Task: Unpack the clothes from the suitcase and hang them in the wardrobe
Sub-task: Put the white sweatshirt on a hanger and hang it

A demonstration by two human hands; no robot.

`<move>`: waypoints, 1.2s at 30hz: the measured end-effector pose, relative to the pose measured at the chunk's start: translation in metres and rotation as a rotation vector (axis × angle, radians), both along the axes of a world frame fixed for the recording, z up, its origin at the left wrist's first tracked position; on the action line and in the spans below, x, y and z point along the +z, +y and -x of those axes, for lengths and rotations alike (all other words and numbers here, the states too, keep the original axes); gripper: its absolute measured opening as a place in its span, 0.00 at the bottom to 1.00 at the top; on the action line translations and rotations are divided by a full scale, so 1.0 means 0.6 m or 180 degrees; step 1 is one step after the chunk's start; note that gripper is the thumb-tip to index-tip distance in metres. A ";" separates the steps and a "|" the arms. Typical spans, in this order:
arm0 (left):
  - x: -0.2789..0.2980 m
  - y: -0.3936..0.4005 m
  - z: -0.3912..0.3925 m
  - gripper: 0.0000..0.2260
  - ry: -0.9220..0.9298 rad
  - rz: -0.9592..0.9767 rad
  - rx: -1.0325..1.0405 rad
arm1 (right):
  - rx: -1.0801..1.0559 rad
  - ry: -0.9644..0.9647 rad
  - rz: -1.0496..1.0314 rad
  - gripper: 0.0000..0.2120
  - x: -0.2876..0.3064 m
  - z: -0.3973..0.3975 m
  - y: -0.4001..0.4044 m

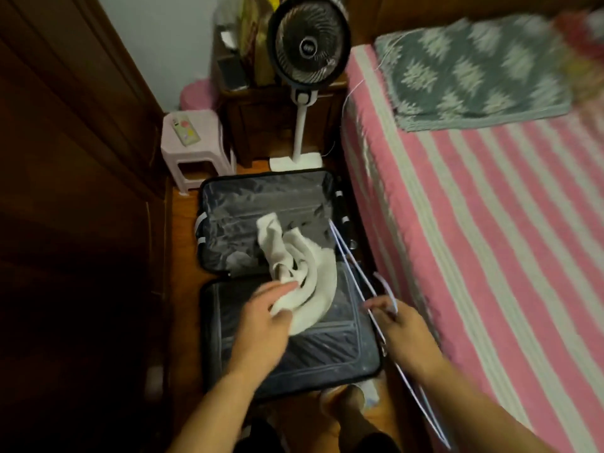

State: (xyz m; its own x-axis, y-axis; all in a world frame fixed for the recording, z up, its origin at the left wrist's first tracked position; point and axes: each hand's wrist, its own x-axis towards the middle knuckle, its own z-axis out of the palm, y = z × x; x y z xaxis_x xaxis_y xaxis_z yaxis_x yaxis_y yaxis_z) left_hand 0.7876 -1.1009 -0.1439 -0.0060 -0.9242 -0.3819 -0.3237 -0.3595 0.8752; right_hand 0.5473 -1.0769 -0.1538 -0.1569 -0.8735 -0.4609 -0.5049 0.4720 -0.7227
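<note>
Over the open suitcase point(287, 351), which is lying on the floor just beside the bed point(490, 223), the left hand point(264, 325) is pinching a bunched white garment point(310, 276) between thumb and curled fingers; the cloth is trailing down into the case. To the right of the suitcase, the right hand point(398, 325) is curling its fingers round a thin white hanger point(353, 259), whose wire is slanting across the case's right rim. The wardrobe point(75, 158) is standing to the left of the suitcase, its door looking closed. Judging from here, the twisted garment could snag on the hanger wire while being threaded, or slip from the light pinch back into the case, since both are blurring with motion
</note>
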 end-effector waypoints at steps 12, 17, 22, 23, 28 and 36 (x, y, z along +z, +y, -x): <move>0.510 -0.106 -0.013 0.20 0.0036 0.1336 -0.1809 | -0.0514 -0.0233 0.0804 0.08 0.398 0.022 0.039; 0.662 -0.055 0.060 0.14 0.0448 0.1474 -0.3105 | 0.0151 -0.1223 0.0959 0.18 0.520 0.059 0.059; 0.722 -0.008 0.159 0.14 0.0368 0.1522 -0.3616 | 0.0818 -0.1543 0.0574 0.21 0.520 0.087 0.121; 0.729 0.000 0.181 0.14 0.0342 0.1516 -0.3611 | 0.0779 -0.1233 0.0574 0.16 0.516 0.104 0.138; 0.755 0.011 0.294 0.12 -0.0941 0.1909 -0.3557 | -0.0560 -0.0142 0.0977 0.04 0.555 0.320 0.203; 0.817 0.040 0.520 0.39 -0.1781 0.3180 -0.3417 | -0.2300 -0.0237 0.2396 0.07 0.798 0.597 0.271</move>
State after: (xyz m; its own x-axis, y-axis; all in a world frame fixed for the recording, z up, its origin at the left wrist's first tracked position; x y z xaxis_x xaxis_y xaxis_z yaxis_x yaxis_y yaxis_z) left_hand 0.4756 -1.0768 0.3460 -0.8739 -0.4518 0.1795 -0.3902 0.8721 0.2953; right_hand 0.1894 -0.9142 0.3250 -0.7496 -0.6484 0.1332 -0.2238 0.0589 -0.9728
